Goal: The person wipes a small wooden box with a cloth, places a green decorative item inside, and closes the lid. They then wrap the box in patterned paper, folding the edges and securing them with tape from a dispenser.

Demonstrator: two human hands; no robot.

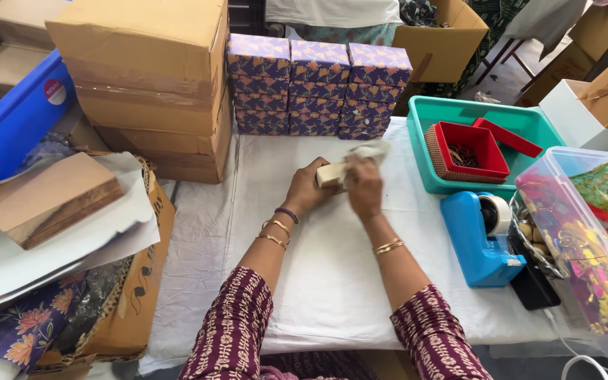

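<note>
White cloth (332, 281) covers the worktable, with brown cartons (153, 77) stacked at the left and patterned purple boxes (318, 88) lined up behind. Mid-table, the left hand (304, 191) closes its fingers round a small cream block (330, 174), steadying it so the right hand (364, 186), fingers bunched on a white cloth wad (367, 153), can press against it. Further right sit a teal tray (522, 119) and a blue tape dispenser (480, 239), within reach

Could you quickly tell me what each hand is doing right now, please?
Left hand: closed, holding a small pale block.
Right hand: closed on a white cloth.
</note>
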